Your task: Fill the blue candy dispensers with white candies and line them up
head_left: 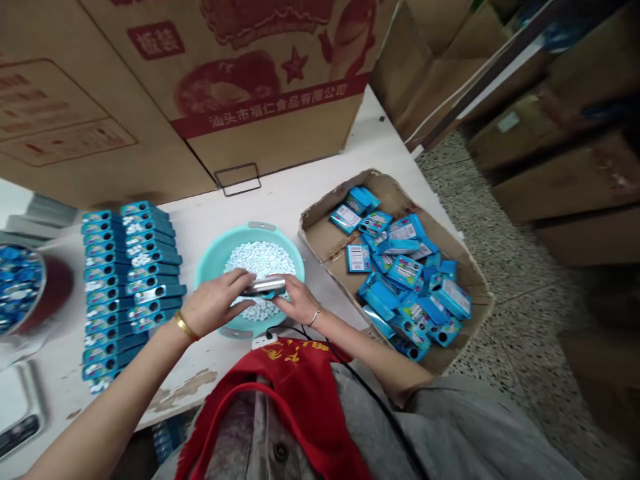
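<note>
My left hand [216,304] and my right hand [299,301] meet over a turquoise plastic bowl [213,257] full of small white candies [263,258]. Between them is a flat, silver metallic piece [265,286]; its exact kind is unclear. The left fingers and thumb close round its left end, and the right fingers grip the other end. A bit of blue shows under the metal near the right fingers, mostly hidden. Left of the bowl, small blue boxes [155,291] stand in two stacked rows, with round openings and white candies showing at some.
To the right, a shallow cardboard tray [320,243] holds a heap of blue boxes [405,270]. Behind stands a large printed carton [280,143], with a thin wire frame [239,180] before it. A container of blue wrapped pieces [20,287] and a white device [17,407] are far left.
</note>
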A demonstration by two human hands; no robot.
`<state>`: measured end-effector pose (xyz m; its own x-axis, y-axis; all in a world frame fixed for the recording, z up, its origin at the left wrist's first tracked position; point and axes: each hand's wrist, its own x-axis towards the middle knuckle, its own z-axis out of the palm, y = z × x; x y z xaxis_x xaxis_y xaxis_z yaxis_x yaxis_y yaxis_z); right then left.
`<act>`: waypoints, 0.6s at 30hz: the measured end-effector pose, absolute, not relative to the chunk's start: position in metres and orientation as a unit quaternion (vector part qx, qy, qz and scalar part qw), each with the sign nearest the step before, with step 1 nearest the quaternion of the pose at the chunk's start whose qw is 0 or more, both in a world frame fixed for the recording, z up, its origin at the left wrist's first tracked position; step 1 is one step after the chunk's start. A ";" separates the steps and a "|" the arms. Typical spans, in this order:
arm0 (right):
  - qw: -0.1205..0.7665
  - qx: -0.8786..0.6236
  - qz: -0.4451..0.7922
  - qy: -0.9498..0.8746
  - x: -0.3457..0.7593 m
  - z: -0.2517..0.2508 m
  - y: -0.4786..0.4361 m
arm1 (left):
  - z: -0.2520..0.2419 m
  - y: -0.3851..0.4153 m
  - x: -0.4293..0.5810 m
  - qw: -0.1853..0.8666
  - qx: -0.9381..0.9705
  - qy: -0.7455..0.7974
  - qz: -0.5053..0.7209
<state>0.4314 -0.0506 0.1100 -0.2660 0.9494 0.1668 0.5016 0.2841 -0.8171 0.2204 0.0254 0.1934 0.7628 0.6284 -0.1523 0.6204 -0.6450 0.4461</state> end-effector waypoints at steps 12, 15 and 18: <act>0.180 -0.835 0.054 -0.517 0.675 0.137 -0.035 | 0.188 -0.061 0.096 0.268 0.784 0.551 0.102; 0.173 -0.839 0.098 -0.507 0.686 0.141 -0.036 | 0.177 -0.085 0.060 0.265 0.743 0.610 0.076; 0.181 -0.820 0.150 -0.522 0.665 0.146 -0.034 | 0.162 -0.107 0.039 0.276 0.703 0.655 0.037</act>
